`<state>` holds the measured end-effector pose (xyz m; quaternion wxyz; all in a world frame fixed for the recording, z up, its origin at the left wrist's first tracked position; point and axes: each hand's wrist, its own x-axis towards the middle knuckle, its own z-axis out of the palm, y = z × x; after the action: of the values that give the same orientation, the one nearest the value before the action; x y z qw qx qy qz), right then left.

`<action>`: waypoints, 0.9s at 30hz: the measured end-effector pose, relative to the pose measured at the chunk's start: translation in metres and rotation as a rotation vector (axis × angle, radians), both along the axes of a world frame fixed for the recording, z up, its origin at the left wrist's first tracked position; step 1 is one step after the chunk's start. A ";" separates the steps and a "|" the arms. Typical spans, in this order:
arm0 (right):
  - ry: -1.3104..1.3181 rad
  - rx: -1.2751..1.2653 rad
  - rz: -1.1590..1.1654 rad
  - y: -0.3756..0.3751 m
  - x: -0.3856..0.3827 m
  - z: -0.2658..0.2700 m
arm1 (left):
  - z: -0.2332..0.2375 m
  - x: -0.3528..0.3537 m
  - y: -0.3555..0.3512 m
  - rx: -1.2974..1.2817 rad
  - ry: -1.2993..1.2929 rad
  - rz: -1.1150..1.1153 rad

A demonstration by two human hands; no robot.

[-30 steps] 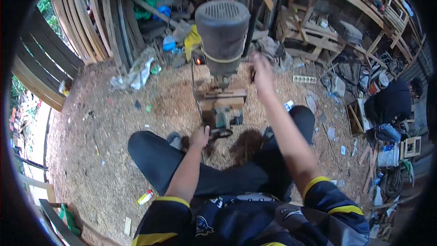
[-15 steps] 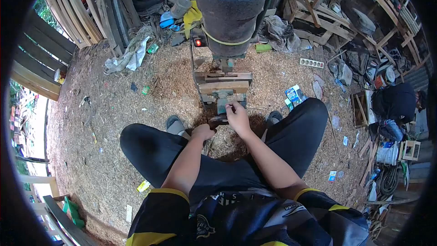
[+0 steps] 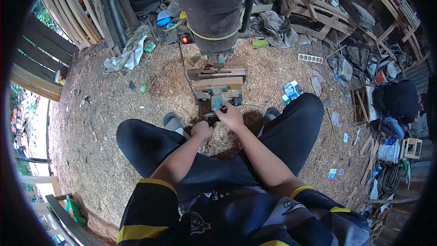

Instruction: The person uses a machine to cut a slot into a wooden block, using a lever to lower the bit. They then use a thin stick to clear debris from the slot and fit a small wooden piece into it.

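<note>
Motor (image 3: 211, 11): one, upright. Wood (image 3: 221, 83): crosswise, on our side of the motor, seemingly set to face it. Wheel (image 3: 210, 117): dark, between both hands, placed, we judge, for easy reach. Left hand (image 3: 201, 130): grip curled closed on the wheel, likely for leverage. Right hand (image 3: 230, 116): fingers bent beside it; how closed this grip is, we cannot tell.

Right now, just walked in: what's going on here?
A person is at a floor machine with both hands low on its near side. The left hand is curled at a dark handwheel; the right hand is beside it, near a greenish metal part. Their exact grips are hidden. A wooden piece lies crosswise between the hands and the motor housing. A red light is lit. Another person is bent over at far right.
</note>
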<state>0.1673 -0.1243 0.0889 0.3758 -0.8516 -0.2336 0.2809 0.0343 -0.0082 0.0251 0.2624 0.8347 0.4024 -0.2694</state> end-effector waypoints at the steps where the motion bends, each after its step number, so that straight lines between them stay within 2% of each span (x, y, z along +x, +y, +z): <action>1: 0.002 0.005 -0.030 0.000 -0.002 -0.003 | 0.001 -0.002 -0.002 0.017 -0.007 0.009; 6: 0.045 0.018 -0.085 0.002 0.003 -0.014 | 0.005 0.006 -0.012 0.079 -0.011 0.008; 10: 0.022 0.042 -0.091 -0.002 0.007 -0.022 | 0.035 0.018 -0.033 0.078 -0.004 0.063; 20: -0.023 0.100 -0.083 -0.011 0.006 -0.012 | 0.015 0.029 -0.051 0.164 0.014 0.122; 27: -0.037 0.098 -0.067 -0.013 0.010 -0.015 | 0.032 0.031 -0.059 0.148 -0.002 0.154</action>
<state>0.1771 -0.1375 0.0743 0.4221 -0.8445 -0.2255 0.2406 0.0655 -0.0676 0.0571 0.2205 0.8187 0.4838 -0.2170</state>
